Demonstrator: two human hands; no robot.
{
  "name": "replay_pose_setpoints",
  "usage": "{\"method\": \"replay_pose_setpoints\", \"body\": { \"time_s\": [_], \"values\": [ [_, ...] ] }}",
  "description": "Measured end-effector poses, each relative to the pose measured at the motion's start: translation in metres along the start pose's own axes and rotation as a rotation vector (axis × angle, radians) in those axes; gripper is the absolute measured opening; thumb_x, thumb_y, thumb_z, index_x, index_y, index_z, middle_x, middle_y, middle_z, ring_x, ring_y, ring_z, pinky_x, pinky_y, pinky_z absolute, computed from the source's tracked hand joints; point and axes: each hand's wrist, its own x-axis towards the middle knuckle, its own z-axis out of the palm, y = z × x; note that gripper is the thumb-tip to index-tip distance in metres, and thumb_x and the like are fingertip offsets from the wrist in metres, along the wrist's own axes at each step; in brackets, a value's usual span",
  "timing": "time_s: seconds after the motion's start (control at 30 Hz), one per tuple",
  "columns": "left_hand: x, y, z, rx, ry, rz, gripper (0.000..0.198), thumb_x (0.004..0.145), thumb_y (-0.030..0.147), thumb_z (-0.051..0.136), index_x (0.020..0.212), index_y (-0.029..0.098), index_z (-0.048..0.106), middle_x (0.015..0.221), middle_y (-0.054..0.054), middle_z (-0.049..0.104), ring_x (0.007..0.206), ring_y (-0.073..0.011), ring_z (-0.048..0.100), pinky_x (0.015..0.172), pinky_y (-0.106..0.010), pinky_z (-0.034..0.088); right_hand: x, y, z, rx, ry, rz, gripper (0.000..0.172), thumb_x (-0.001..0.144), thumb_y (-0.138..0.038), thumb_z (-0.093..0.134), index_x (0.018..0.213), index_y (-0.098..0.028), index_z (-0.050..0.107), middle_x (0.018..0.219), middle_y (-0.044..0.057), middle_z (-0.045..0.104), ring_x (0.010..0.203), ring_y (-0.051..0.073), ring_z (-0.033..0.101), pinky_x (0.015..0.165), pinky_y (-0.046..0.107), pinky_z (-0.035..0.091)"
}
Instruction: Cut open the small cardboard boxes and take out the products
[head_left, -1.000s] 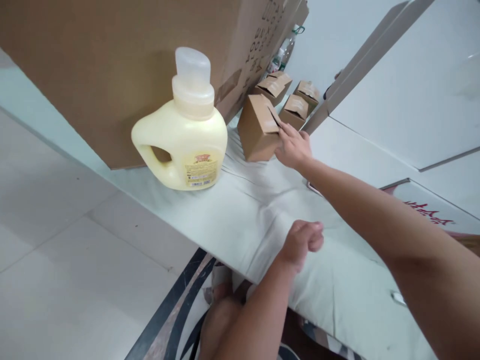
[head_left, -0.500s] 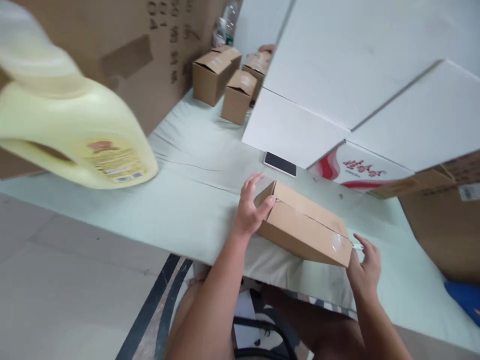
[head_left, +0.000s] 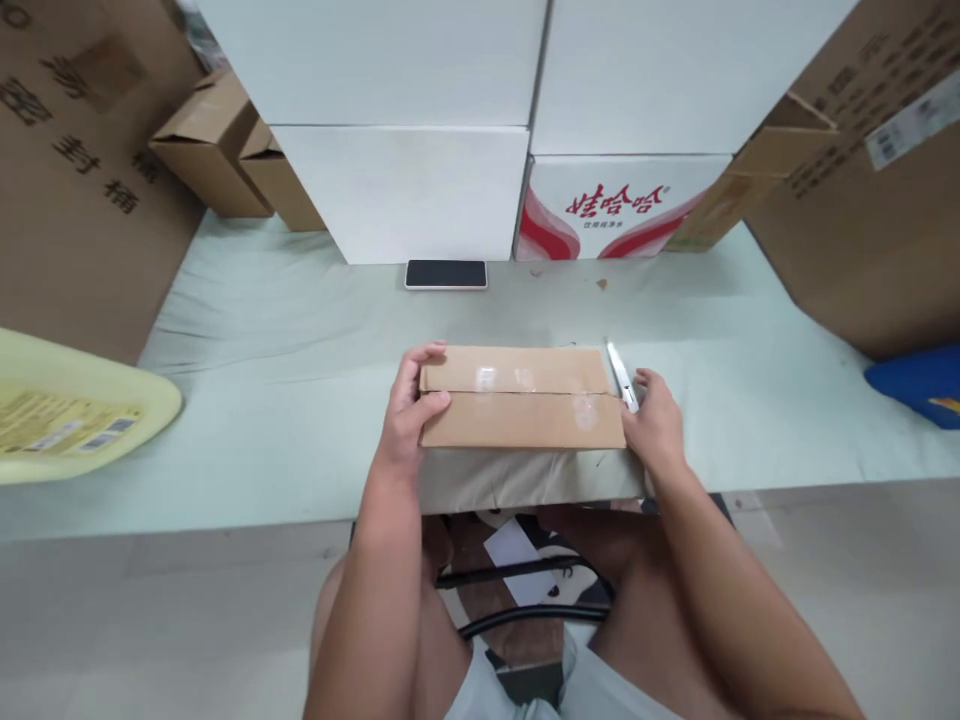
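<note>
A closed cardboard box (head_left: 517, 422) lies near the front edge of the cloth-covered table, its taped seam facing up. My left hand (head_left: 409, 415) grips its left end, thumb on top and fingers over the far side. At the right end, my right hand (head_left: 656, 420) has a slim white box cutter (head_left: 621, 375) between thumb and fingers, its pointed tip directed away from me. The thumb side of this hand is close against the box's corner. Part of the cutter's handle is hidden by the hand.
A phone (head_left: 446, 275) lies before stacked white cartons (head_left: 420, 195). Smaller brown boxes (head_left: 214, 150) stand at the back left. A yellow detergent bottle (head_left: 82, 420) is on the left. Large cardboard cartons (head_left: 862, 220) flank the table; a blue item (head_left: 919, 385) sits at right.
My view has swung right and levelled, so the box now appears straight across. The box cutter shows more fully and points away from me. My left hand keeps its grip on the box.
</note>
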Motion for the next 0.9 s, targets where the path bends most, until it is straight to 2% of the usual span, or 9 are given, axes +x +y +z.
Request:
{"method": "replay_pose_setpoints", "body": {
  "time_s": [0.1,0.23,0.3,0.4,0.5,0.57,0.63,0.77,0.9],
  "values": [
    [-0.007,-0.002,0.010,-0.024,0.050,0.012,0.049,0.060,0.032,0.077,0.107,0.026,0.065,0.124,-0.005,0.061,0.109,-0.0248,0.058,0.089,-0.032,0.051,-0.001,-0.007,-0.017,0.315,-0.061,0.211,0.067,0.070,-0.037,0.057,0.135,-0.026,0.048,0.092,0.005,0.069,0.069,0.022,0.057,0.071,0.038,0.047],
    [-0.018,-0.003,0.018,-0.008,0.087,0.060,0.048,0.062,0.037,0.080,0.106,0.026,0.063,0.118,-0.005,0.061,0.106,-0.0236,0.058,0.087,-0.031,0.050,-0.020,-0.026,-0.045,0.863,-0.007,0.313,0.061,0.063,-0.032,0.052,0.124,-0.035,0.042,0.073,-0.005,0.052,0.052,0.015,0.044,0.055,0.029,0.036],
    [-0.021,-0.006,0.018,0.039,0.074,0.096,0.047,0.068,0.042,0.079,0.109,0.026,0.062,0.120,-0.005,0.060,0.108,-0.0236,0.057,0.090,-0.032,0.049,-0.030,-0.040,-0.066,0.966,0.026,0.199,0.052,0.065,-0.034,0.056,0.116,-0.036,0.046,0.073,-0.003,0.051,0.056,0.018,0.051,0.058,0.034,0.043],
    [-0.022,-0.012,0.013,0.156,-0.007,0.170,0.049,0.076,0.053,0.075,0.114,0.026,0.059,0.122,-0.006,0.059,0.109,-0.0251,0.056,0.093,-0.035,0.048,-0.037,-0.065,-0.101,1.128,-0.024,-0.152,0.040,0.075,-0.050,0.057,0.113,-0.038,0.060,0.074,0.002,0.060,0.064,0.024,0.061,0.063,0.044,0.053],
    [-0.019,-0.018,0.007,0.203,-0.084,0.231,0.057,0.076,0.062,0.073,0.119,0.028,0.055,0.127,-0.007,0.056,0.117,-0.0289,0.055,0.099,-0.040,0.047,-0.040,-0.099,-0.121,1.270,-0.170,-0.513,0.028,0.075,-0.035,0.072,0.103,-0.036,0.068,0.061,-0.003,0.057,0.043,0.017,0.050,0.043,0.035,0.044],
    [-0.019,-0.022,0.006,0.163,-0.100,0.248,0.060,0.076,0.063,0.073,0.120,0.028,0.054,0.132,-0.008,0.054,0.123,-0.0307,0.052,0.104,-0.042,0.044,-0.051,-0.123,-0.120,1.271,-0.207,-0.589,0.019,0.075,-0.019,0.078,0.085,-0.030,0.066,0.053,-0.008,0.046,0.032,0.011,0.037,0.033,0.029,0.029],
    [-0.021,-0.023,0.008,0.110,-0.103,0.251,0.060,0.076,0.064,0.072,0.121,0.028,0.055,0.131,-0.008,0.054,0.123,-0.0307,0.052,0.105,-0.043,0.044,-0.067,-0.141,-0.109,1.233,-0.216,-0.557,0.011,0.086,-0.025,0.074,0.081,-0.025,0.064,0.050,-0.009,0.043,0.029,0.009,0.034,0.030,0.028,0.021],
    [-0.029,-0.019,0.014,0.058,-0.114,0.263,0.055,0.078,0.062,0.070,0.120,0.029,0.058,0.126,-0.007,0.054,0.118,-0.0296,0.052,0.105,-0.044,0.043,-0.090,-0.148,-0.081,0.990,-0.287,-0.532,0.034,0.098,-0.050,0.056,0.106,-0.021,0.074,0.060,0.000,0.063,0.043,0.012,0.050,0.037,0.026,0.032],
    [-0.034,-0.014,0.014,0.058,-0.119,0.280,0.049,0.080,0.057,0.071,0.118,0.029,0.060,0.125,-0.007,0.052,0.127,-0.0318,0.047,0.113,-0.047,0.038,-0.089,-0.142,-0.070,0.700,-0.257,-0.616,0.031,0.094,-0.046,0.062,0.088,-0.021,0.078,0.061,0.002,0.064,0.051,0.015,0.059,0.048,0.029,0.045]
  ]
}}
